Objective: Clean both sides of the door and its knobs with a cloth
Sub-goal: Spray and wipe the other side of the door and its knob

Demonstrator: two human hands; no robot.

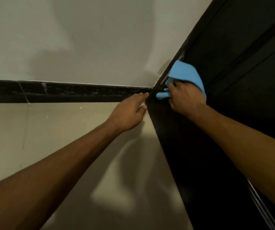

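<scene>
Fingers [175, 87] of your right hand [185, 98] are curled over a bunched sky-blue cleaning cloth [185, 76], holding it against the dark, near-black wooden door [243, 67] low down, close to the floor. That grip makes sense: with the cloth wadded under the palm you can bear down on the panel and run it along the door's lower edge, where a thin pale strip [166, 78] runs beside the cloth. It may be a hinge or metal trim, though the dim light leaves me unsure which.

Your left hand [130, 113] reaches to the bottom corner of the door, its fingers loosely bent and touching the door's edge just where the black skirting strip [67, 92] along the off-white wall [83, 39] meets it. I'd judge this hand is steadying the door so it does not swing away under the wiping pressure; it holds nothing that I can see.

From the head view, the beige tiled floor [50, 138] lies under your left arm and the door fills the right side, with both arms stretched well out, so you are crouched or bent low. No knob shows in this view. My reading is that you are on the lowest part of one face, with the knobs and possibly the other side not yet accounted for.
</scene>
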